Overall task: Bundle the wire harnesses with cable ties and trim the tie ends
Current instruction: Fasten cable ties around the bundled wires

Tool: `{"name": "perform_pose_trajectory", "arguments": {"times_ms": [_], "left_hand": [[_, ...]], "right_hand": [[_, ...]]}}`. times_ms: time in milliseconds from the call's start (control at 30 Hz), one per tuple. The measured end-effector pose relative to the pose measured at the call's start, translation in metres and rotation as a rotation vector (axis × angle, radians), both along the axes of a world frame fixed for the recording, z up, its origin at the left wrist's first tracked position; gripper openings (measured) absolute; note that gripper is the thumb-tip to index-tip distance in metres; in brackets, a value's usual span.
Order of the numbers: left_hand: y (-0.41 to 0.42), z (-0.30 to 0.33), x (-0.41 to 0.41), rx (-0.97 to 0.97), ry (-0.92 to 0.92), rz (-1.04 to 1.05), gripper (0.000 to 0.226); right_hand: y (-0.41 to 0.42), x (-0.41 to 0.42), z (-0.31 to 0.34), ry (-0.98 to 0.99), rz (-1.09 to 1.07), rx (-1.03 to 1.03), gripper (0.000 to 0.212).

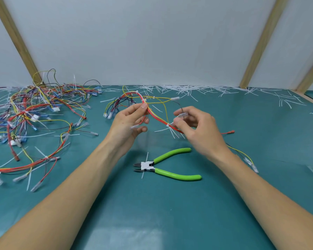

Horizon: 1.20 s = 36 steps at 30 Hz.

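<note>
A wire harness of red, yellow and dark wires is held above the green mat. My left hand pinches its red bundle between thumb and fingers. My right hand grips the same bundle lower down, where a white cable tie wraps it; several untrimmed white tie tails stick out below. A clear connector rests by my right fingertips. Green-handled flush cutters lie on the mat in front of my hands, jaws pointing left, over a loose tie.
A large tangle of harnesses covers the mat's left side. Cut tie ends litter the back edge along the white wall. A yellow wire with clear terminals trails right. Wooden struts lean against the wall.
</note>
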<state>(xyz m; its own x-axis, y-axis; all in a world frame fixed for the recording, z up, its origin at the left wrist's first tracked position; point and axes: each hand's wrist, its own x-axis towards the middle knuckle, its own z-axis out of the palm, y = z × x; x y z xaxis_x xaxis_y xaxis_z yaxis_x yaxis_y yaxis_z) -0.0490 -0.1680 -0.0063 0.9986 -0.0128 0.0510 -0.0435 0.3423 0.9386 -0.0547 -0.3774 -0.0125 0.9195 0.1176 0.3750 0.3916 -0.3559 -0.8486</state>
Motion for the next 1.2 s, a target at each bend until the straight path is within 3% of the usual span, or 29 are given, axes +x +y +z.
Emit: {"name": "perform_pose_trajectory", "arguments": {"times_ms": [200,300,467,800,867,967,1067,1133,1200], "left_hand": [[0.003,0.001,0.0,-0.126,0.015,0.024,0.009],[0.005,0.0,0.001,-0.122,0.023,0.036,0.009],[0.006,-0.001,0.001,-0.074,0.041,0.087,0.005],[0.0,-0.005,0.002,0.256,0.064,0.262,0.011],[-0.002,-0.004,0.002,0.346,-0.057,0.408,0.004],[-0.005,0.002,-0.003,0.5,-0.395,0.515,0.009],[-0.017,0.0,-0.013,0.74,-0.575,0.41,0.011],[-0.025,-0.006,-0.015,0.865,-0.491,0.297,0.02],[-0.028,-0.008,-0.016,0.832,-0.373,0.18,0.029]], "right_hand": [[0.0,0.0,0.0,0.047,0.067,-0.015,0.01],[0.0,-0.001,0.001,0.076,0.122,-0.008,0.016],[0.002,-0.004,0.001,0.012,0.135,-0.034,0.01],[0.0,0.002,0.003,0.037,0.057,0.116,0.013],[-0.001,0.003,0.004,0.033,0.042,0.15,0.012],[-0.002,0.004,0.003,0.03,0.023,0.175,0.011],[-0.001,0.004,0.002,0.025,0.02,0.17,0.012],[0.0,0.003,0.001,0.0,0.019,0.147,0.012],[0.001,0.001,0.0,-0.035,0.016,0.094,0.012]]}}
